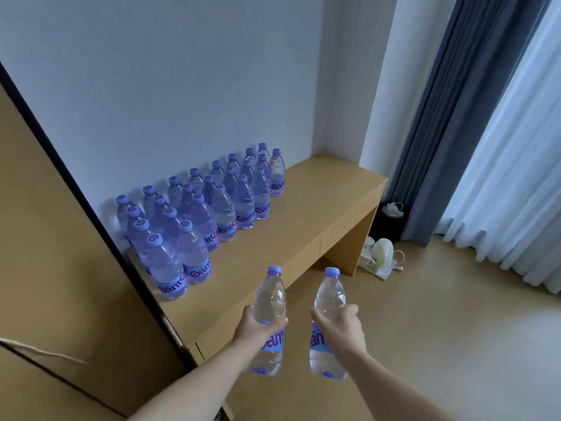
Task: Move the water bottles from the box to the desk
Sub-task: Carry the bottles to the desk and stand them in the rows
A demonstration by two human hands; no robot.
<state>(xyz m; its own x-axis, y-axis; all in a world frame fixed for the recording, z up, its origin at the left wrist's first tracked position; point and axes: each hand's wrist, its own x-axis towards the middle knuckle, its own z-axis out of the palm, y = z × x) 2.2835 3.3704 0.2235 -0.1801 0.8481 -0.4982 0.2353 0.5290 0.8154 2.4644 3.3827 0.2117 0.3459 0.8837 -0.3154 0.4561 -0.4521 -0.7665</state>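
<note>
The left hand (258,328) is grasping a water bottle (269,302) around its middle, and the right hand (341,326) is grasping a second bottle (329,299) the same way. Both bottles are hanging upright in the air just off the desk's (318,214) near front edge. Rows of bottles (209,208) are standing on the desk against the wall.

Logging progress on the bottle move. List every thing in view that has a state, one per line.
Left hand: grips a water bottle, upright, capped, off the desk.
Right hand: grips a second bottle, upright, capped.
Bottles on the desk: standing in rows, capped.
Desk: front part bare.
Curtains: drawn.
Kettle: on the floor.
</note>
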